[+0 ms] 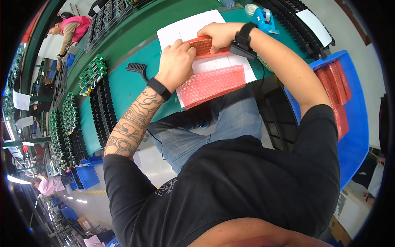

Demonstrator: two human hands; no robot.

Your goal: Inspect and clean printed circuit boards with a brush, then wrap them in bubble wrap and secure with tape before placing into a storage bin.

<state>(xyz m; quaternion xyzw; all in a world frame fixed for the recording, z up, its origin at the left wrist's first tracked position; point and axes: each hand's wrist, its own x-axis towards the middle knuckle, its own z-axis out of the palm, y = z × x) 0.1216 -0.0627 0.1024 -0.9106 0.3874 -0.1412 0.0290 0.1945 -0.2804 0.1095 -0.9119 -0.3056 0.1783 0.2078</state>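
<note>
My left hand [176,61] and my right hand [222,35] grip a red bubble-wrap piece [202,48] over the workbench. Its upper part stands raised between them, with my left fingers curled over its left end. At the right end, my right thumb and fingers pinch it. Whether anything lies inside the folded wrap I cannot tell. Nearer to my body, a flat red bubble-wrap sheet [216,84] lies at the bench's front edge. White paper [181,31] shows beneath and beyond the wrap.
A black brush [136,68] lies left of my left hand. Beyond my right arm stands a blue tape dispenser [265,22]. Green circuit boards [94,74] and black racks [103,107] line the left. At right, a blue bin [358,123] holds red bubble-wrap bags [335,84].
</note>
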